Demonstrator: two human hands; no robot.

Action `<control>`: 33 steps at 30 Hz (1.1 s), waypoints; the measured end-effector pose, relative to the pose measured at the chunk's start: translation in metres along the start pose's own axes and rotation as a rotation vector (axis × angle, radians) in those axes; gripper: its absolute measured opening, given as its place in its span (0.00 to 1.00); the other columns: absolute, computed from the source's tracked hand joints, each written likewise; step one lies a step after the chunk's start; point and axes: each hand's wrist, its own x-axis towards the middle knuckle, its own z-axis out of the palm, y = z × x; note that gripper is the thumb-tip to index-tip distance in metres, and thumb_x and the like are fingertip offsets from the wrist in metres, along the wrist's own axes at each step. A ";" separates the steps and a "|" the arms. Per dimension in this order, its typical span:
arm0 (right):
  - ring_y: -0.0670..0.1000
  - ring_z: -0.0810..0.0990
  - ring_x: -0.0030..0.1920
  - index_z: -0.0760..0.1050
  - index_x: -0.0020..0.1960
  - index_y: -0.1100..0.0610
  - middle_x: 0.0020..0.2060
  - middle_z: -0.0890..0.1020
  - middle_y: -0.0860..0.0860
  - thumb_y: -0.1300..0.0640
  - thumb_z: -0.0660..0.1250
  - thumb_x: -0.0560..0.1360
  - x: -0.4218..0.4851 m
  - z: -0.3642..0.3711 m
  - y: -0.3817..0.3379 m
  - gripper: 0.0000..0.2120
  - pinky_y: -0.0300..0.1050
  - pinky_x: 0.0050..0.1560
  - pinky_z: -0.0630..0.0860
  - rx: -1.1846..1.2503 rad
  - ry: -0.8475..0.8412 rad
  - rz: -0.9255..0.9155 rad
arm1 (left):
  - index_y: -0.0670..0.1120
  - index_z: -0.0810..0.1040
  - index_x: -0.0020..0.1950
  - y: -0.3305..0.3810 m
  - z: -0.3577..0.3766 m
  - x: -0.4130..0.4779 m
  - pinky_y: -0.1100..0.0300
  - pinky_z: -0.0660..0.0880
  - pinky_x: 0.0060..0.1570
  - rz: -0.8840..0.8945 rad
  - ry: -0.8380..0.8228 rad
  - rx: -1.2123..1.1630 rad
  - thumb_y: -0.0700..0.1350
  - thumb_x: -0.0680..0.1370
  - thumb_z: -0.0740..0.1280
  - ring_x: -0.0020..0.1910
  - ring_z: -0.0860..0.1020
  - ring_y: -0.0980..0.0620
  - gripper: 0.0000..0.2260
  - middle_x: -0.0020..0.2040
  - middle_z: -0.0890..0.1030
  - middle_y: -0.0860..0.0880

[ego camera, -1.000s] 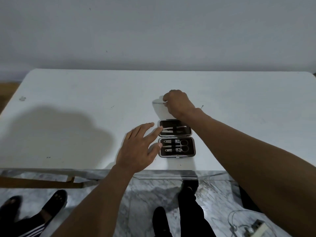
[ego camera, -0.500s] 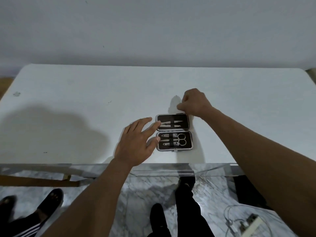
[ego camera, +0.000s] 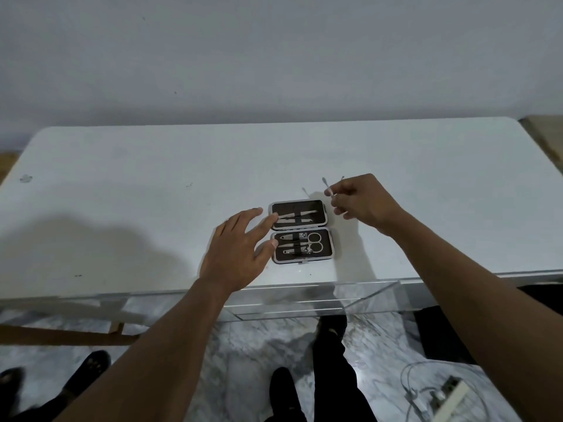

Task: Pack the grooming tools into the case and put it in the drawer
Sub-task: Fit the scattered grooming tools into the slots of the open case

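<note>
Currently the open manicure case (ego camera: 301, 231) lies flat on the white table (ego camera: 122, 184), near its front edge, scissors (ego camera: 313, 242) and clippers strapped in the near half. Left hand (ego camera: 240, 254) spread, fingertips on the case's left edge. Right hand (ego camera: 362, 202) pinches a thin metal tool (ego camera: 326, 186) just beyond the case's far right corner.

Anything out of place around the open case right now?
Little stands out. One thin tool lies loose on the table behind the open case. The right hand pinches another thin tool; the left hand touches the case's left edge.
</note>
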 end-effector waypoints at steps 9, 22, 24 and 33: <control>0.61 0.80 0.48 0.82 0.53 0.54 0.48 0.83 0.55 0.62 0.60 0.74 0.001 0.007 0.000 0.15 0.50 0.48 0.77 -0.887 -0.026 -0.380 | 0.58 0.65 0.74 0.001 -0.001 0.000 0.48 0.66 0.66 -0.005 0.005 -0.020 0.59 0.79 0.54 0.71 0.66 0.49 0.22 0.72 0.69 0.51; 0.61 0.79 0.45 0.81 0.52 0.55 0.48 0.79 0.54 0.65 0.61 0.75 0.010 0.022 -0.005 0.13 0.44 0.38 0.70 -1.030 -0.007 -0.448 | 0.56 0.65 0.74 0.002 -0.002 0.000 0.49 0.67 0.66 -0.015 0.020 -0.028 0.59 0.79 0.54 0.70 0.66 0.50 0.24 0.72 0.69 0.51; 0.61 0.80 0.46 0.81 0.53 0.55 0.49 0.79 0.54 0.64 0.61 0.75 0.011 0.024 -0.006 0.13 0.44 0.38 0.70 -1.012 0.006 -0.442 | 0.55 0.64 0.75 0.002 -0.002 -0.001 0.49 0.67 0.66 -0.017 0.019 -0.030 0.59 0.79 0.54 0.70 0.66 0.50 0.25 0.72 0.69 0.52; 0.59 0.79 0.52 0.82 0.51 0.57 0.48 0.83 0.55 0.64 0.62 0.75 0.015 0.033 -0.009 0.12 0.50 0.50 0.77 -0.874 -0.022 -0.456 | 0.55 0.64 0.74 0.002 -0.001 0.000 0.50 0.66 0.66 -0.013 0.021 -0.018 0.59 0.79 0.54 0.70 0.67 0.50 0.24 0.72 0.69 0.52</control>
